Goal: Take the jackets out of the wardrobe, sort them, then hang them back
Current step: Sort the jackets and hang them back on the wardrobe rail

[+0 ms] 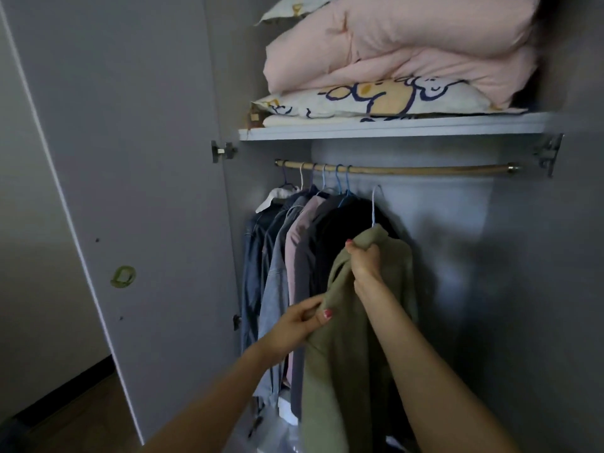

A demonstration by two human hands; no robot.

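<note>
An olive-green jacket (pixel 346 361) hangs on a pale hanger (pixel 374 204) whose hook is below the wooden rail (pixel 408 170), off it. My right hand (pixel 364 261) grips the jacket at its collar. My left hand (pixel 302 323) pinches the jacket's front edge lower down. Several jackets (pixel 287 256) in denim, grey, pink and dark cloth hang bunched at the rail's left end on blue and white hangers.
The wardrobe door (pixel 130 191) stands open at the left. The shelf (pixel 392 129) above the rail carries a folded pink duvet (pixel 408 44) and a patterned pillow (pixel 376 99). The rail's right half is bare. Plastic-wrapped items (pixel 287 436) lie on the wardrobe floor.
</note>
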